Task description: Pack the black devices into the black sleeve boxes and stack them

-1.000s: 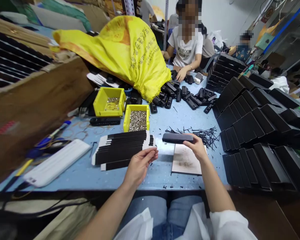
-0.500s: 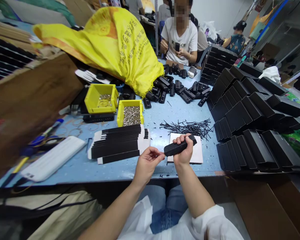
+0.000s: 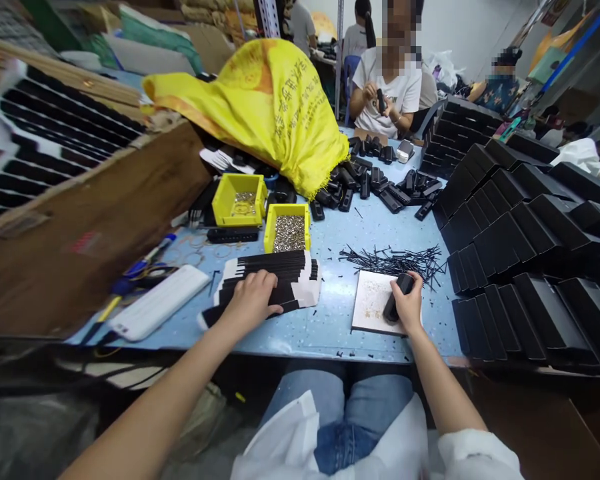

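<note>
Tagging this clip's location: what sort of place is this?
Likely a small assembly workshop: a blue table with rows of identical black boxes, yellow bins of small metal parts, and another person across it handling the same black pieces.

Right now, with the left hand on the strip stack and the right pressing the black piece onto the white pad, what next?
Probably pinch the top strip off the stack of black strips: the left hand lies flat on it, while the right hand holds the black piece upright on the white pad.
</note>
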`<action>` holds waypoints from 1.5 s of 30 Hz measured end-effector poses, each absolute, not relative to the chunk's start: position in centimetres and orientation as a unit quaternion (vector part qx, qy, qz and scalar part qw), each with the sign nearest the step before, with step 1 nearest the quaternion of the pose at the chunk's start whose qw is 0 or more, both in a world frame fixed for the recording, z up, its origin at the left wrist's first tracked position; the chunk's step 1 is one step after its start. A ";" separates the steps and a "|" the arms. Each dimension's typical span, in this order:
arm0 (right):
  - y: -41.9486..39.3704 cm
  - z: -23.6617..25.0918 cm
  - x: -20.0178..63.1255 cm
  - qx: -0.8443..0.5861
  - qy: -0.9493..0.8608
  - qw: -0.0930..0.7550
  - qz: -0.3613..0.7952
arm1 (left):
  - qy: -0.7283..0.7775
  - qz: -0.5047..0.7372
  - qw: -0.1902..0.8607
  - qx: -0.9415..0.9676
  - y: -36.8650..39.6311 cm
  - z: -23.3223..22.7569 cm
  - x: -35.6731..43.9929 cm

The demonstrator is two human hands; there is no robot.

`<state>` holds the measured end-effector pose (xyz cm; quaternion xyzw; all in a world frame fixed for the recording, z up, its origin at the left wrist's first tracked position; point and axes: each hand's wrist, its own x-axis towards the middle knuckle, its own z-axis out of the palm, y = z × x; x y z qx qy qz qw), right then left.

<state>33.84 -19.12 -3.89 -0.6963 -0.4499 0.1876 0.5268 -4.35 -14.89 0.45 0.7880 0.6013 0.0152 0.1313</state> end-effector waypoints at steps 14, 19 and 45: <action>-23.3 3.0 22.0 -0.410 -0.813 0.376 0.172 | 0.476 0.236 0.578 0.619 -22.7 2.3 2.2; -23.4 1.8 23.3 -0.425 -0.664 0.481 0.383 | 0.472 0.254 0.461 0.707 -23.1 3.0 1.4; -21.4 3.2 35.2 -0.506 -0.837 0.106 0.179 | 0.494 0.352 0.699 0.379 -20.7 1.8 2.6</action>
